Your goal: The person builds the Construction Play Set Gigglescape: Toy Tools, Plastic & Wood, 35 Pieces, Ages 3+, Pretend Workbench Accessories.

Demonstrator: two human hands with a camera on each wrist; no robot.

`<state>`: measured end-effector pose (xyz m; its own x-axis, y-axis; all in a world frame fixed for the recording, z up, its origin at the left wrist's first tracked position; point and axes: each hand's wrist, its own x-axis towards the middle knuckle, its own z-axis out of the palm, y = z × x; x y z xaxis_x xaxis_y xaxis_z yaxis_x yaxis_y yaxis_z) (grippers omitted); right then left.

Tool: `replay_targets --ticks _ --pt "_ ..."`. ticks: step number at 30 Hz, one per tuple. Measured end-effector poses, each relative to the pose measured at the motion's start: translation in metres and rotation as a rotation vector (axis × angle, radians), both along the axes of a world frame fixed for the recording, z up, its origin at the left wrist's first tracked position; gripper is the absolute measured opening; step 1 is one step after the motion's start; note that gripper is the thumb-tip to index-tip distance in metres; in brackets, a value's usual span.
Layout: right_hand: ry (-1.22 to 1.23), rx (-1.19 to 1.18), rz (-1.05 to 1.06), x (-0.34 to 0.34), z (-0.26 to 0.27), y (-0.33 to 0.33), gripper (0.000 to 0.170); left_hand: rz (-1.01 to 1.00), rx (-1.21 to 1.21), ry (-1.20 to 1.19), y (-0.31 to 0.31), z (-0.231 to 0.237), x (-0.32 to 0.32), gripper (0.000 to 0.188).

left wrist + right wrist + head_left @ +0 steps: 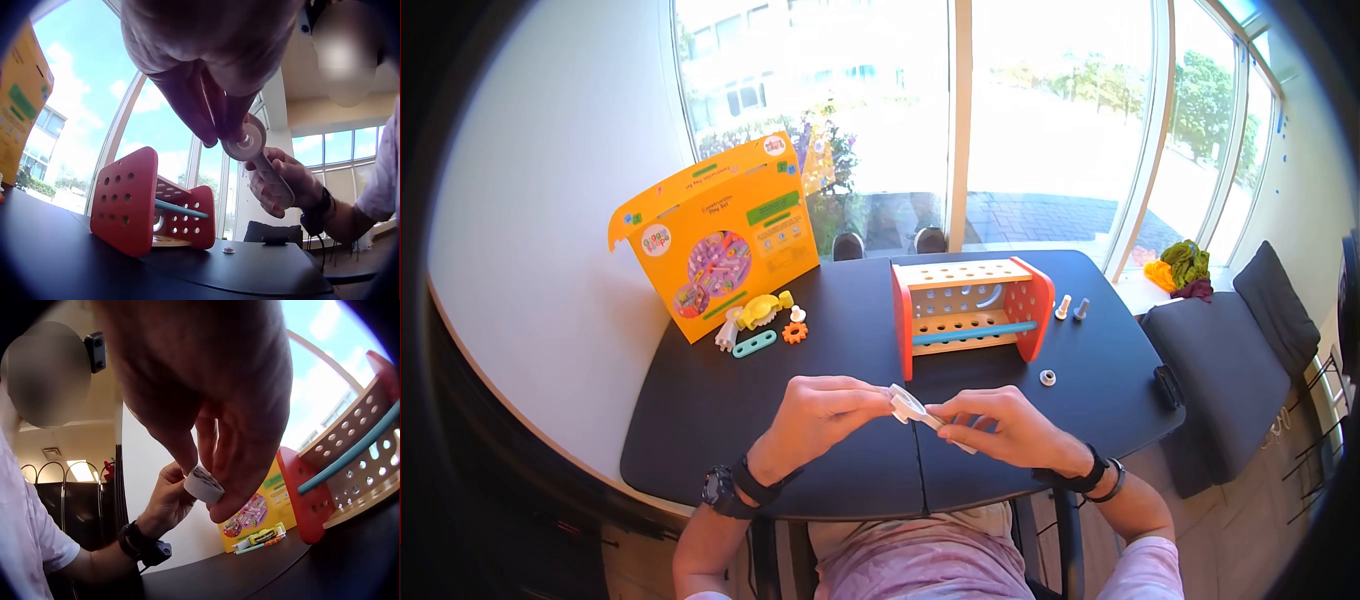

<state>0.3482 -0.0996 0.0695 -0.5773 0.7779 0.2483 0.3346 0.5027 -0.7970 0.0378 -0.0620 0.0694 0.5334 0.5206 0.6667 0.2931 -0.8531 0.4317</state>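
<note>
A white wrench-like toy piece (908, 404) is held in the air between both hands, above the table's near half. My left hand (822, 412) pinches its ring-shaped end; in the left wrist view the fingertips meet at the round head (245, 141). The handle is gripped by my right hand (1004, 424), thumb and fingers round it. The right wrist view shows the handle's end (204, 485) between those fingers. Beyond the hands stands a red and wooden toy bench (972, 325) with holes and a blue rod.
An orange box (730, 225) stands at the back left. By it lie a yellow piece (762, 311), a teal strip (754, 344) and an orange gear (795, 333). Right of the bench are two bolts (1063, 307) and a white nut (1048, 378). A black object (1168, 386) sits at the right edge.
</note>
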Motion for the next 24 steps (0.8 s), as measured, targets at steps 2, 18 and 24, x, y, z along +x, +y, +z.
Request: replay_targets --ticks 2,18,24 --pt "0.003 -0.017 -0.017 0.000 -0.002 0.000 0.037 0.000 0.082 -0.016 -0.002 -0.002 0.004 0.016" --pt "0.099 -0.198 0.070 0.012 -0.014 -0.001 0.035 0.008 0.248 0.013 -0.007 0.004 0.012 0.017" --pt "0.170 -0.349 0.075 0.010 -0.014 -0.006 0.034 0.035 0.177 -0.017 -0.013 0.005 0.019 0.018"
